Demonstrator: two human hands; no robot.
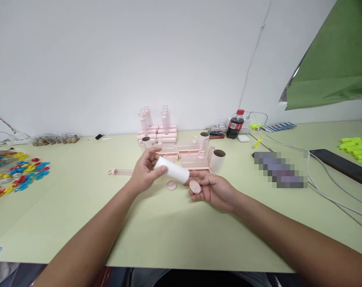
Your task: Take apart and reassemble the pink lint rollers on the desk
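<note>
My left hand point(147, 169) is closed round a white roll point(172, 170), which tilts down toward the right. At its lower end, my right hand point(215, 189) holds a round pink cap point(195, 187) between thumb and fingers, with a fingertip at the roll's end. A second pink cap point(171, 185) lies on the table below the roll. Behind my hands are pink trays point(195, 153) with clear-sided cases. To the left of my left hand lies a slim clear tube with a pink loop end point(121, 172). Cardboard-cored rolls point(217, 161) stand upright at the right.
Pink cases point(165, 135) are stacked by the wall, with several looped tubes upright on them. A cola bottle point(235, 124), cables and phones point(342, 166) are at the right. Coloured plastic pieces point(22, 175) lie at the left, near another person's hand point(1, 153).
</note>
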